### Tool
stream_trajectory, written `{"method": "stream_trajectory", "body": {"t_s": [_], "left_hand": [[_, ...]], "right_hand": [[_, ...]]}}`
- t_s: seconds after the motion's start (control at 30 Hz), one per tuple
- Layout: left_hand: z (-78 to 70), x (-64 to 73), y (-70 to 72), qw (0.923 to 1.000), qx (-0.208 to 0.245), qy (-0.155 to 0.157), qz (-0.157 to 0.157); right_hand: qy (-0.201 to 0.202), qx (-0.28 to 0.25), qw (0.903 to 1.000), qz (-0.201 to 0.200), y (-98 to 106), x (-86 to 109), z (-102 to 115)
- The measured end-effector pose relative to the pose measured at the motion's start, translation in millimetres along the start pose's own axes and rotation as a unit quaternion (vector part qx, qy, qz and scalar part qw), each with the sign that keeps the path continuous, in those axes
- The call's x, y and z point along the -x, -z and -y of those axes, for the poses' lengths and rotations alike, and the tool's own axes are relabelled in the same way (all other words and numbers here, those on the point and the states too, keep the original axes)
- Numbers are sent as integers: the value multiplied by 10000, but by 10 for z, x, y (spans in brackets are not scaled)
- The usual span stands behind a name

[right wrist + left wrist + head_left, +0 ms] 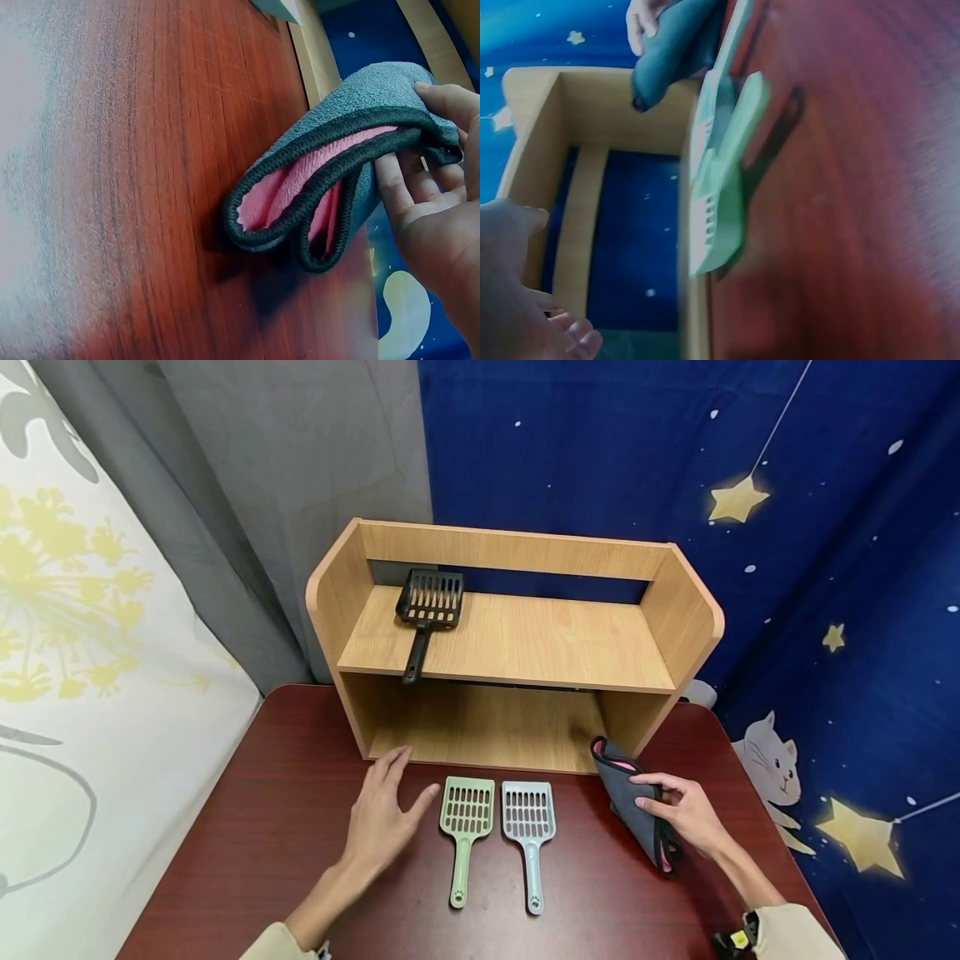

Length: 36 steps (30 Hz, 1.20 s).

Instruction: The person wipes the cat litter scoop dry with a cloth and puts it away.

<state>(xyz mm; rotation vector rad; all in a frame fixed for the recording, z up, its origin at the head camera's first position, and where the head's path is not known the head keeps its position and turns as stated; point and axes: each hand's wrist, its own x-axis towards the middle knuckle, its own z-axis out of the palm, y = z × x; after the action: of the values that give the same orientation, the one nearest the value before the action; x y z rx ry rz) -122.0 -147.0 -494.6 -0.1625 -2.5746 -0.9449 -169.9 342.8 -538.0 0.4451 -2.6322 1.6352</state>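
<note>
Folded grey cloth with black edging and a pink inner face (628,820): pinched in the right hand (686,814), slanting by the right end of the two-tier tan wood-grain shelf (555,643), over the glossy red-brown bench (247,827) (whether its near end touches the surface, I cannot tell).
Right-hand grip: thumb and fingers close on the cloth near its middle, the hand lying to its right.
Left hand (382,818): fingers extended, thumb spread wide, nothing held; it is just left of the pale green slotted plastic scoop (462,839).
Other scoops: a pale blue slotted plastic scoop (529,842) beside the green one on the bench; a black slotted scoop (424,625) on the upper tier, handle past its front edge.
Marks: a paw print at the green and blue handle ends.
Right-wrist band: yellow patch (739,939), too small to read.
</note>
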Motion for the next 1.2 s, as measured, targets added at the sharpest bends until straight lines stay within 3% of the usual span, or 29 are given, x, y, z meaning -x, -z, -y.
{"method": "stream_trajectory", "body": {"t_s": [0.1,0.23,0.33,0.47,0.7,0.9,1.2], "left_hand": [[-10,122,-167,9998,-100,52,158],[-4,272,-355,9974,-228,214,655],[3,350,-454,9928,-339,365,1088],[5,401,-550,9878,-404,513,1416],[0,462,-728,9856,-504,601,1496],[15,498,-841,9869,-934,241,1291],[60,451,-785,9878,-1000,-26,1192]], "right_hand": [[-5,-61,10000,-26,-33,-4,-16],[-16,-103,9999,-42,-92,1,-38],[-22,-69,10000,-50,-144,5,-53],[-1,19,10000,-30,-199,8,-63],[-22,59,10000,47,-275,19,-68],[95,31,9999,61,-328,26,-93],[143,-11,9999,49,-350,57,-131]]}}
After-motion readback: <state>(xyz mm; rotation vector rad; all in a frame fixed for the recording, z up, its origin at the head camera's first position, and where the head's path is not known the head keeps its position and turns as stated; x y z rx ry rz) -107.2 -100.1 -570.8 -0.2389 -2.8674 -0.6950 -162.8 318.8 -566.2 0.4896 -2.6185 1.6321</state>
